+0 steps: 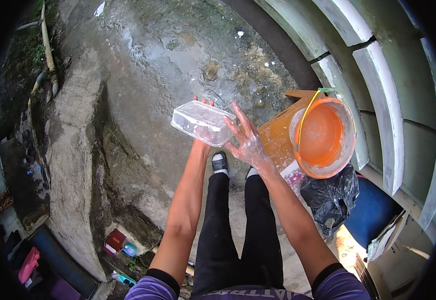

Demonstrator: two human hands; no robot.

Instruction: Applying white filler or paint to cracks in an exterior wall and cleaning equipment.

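A clear rectangular plastic food container (198,118) is held out at the middle of the view, over the concrete ground. It looks upside down, its flat base facing up. My left hand (201,144) grips it from beneath, with fingertips showing past the far edge and the palm seen dimly through the plastic. At the container's right end is my right hand (249,145), its fingers spread. One fingertip overlaps the container's edge; whether it presses there I cannot tell. White, wet-looking residue coats the right hand and its wrist.
To the right, an orange bucket (323,132) with a yellow handle stands by an orange-brown wooden bench (278,131). A black plastic bag (332,192) lies below it. Pale concrete steps (385,100) curve along the right; a rough concrete ledge (75,165) runs down the left.
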